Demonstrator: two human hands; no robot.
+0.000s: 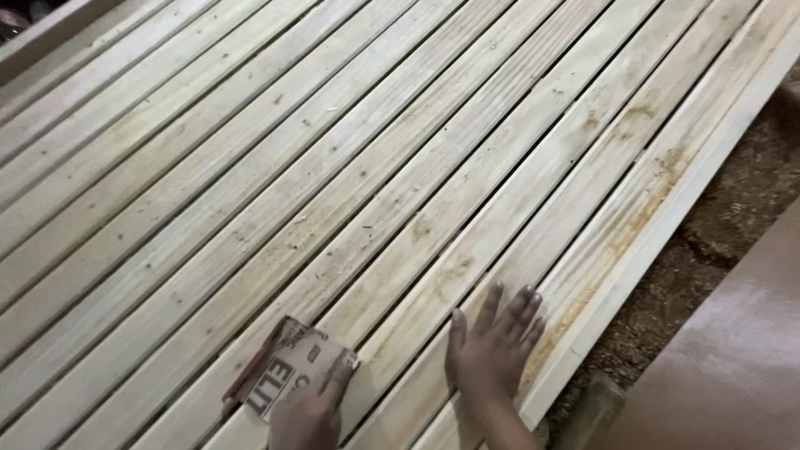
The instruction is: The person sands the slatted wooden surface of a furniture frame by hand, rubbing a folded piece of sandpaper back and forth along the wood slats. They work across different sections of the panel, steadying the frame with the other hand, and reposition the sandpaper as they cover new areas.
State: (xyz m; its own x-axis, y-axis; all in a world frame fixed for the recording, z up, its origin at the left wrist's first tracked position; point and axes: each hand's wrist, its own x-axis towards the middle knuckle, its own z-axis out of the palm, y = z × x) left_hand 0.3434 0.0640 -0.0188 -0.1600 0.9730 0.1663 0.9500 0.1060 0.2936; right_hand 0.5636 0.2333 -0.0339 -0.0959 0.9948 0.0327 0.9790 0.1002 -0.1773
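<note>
The left hand [307, 417] presses a folded sheet of sandpaper [287, 375], gripped under its fingers, onto the pale wooden slats [333, 167] near their lower edge. The right hand [492, 346] lies open and flat beside it, close to the slats' right edge rail [667, 225].

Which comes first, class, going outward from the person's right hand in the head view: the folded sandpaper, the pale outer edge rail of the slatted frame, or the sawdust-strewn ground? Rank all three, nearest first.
Measured from the right hand, flat on the slats:
1. Pale outer edge rail, just right of the fingers.
2. Folded sandpaper, to the left, under the left hand.
3. Sawdust-strewn ground, beyond the rail, upper right.
</note>
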